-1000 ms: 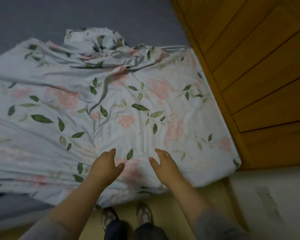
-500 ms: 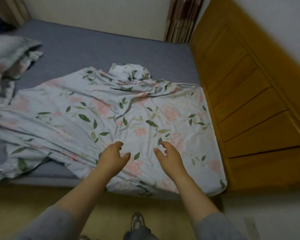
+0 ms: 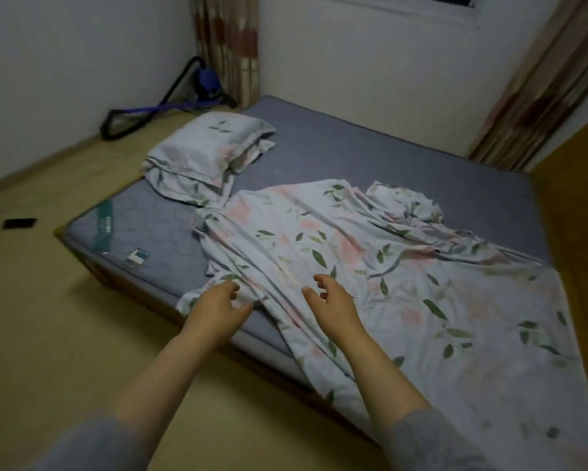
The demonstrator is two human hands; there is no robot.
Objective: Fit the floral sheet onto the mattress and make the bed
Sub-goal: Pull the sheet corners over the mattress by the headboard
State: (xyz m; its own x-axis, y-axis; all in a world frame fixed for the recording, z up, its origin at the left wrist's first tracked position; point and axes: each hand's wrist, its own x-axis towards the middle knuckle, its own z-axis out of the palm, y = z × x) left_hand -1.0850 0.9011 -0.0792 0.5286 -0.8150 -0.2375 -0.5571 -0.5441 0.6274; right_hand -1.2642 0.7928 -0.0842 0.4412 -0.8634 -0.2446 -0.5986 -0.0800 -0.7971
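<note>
Pale blue cloth printed with pink blooms and green leaves, the floral sheet (image 3: pixel 370 266) lies rumpled over the near right part of the mattress (image 3: pixel 353 147). One end hangs over the near edge, and a bunched lump sits toward the right edge. Long soft creases fan out across it from the near edge toward that lump.

On my feed the left hand (image 3: pixel 217 307) reaches in palm down at the sheet's loose left corner. Its fingers are half curled, with the thumb and fingertips on either side of a narrow fold, and I cannot tell whether they actually grip it. The right hand (image 3: pixel 333 304) hovers just beside it over the creases, fingers spread and loosely bent, holding nothing. Grey sleeves cover both forearms near the elbows.

Uncovered parts of the mattress are grey and quilted, with a green label strip near the left near corner. Two pillows (image 3: pixel 207 154) in matching print are stacked at its left edge. Beyond it I see a yellowish floor (image 3: pixel 48 300) with a dark flat object (image 3: pixel 19 223) on it, and a wooden panel (image 3: pixel 584 198) along the right edge
</note>
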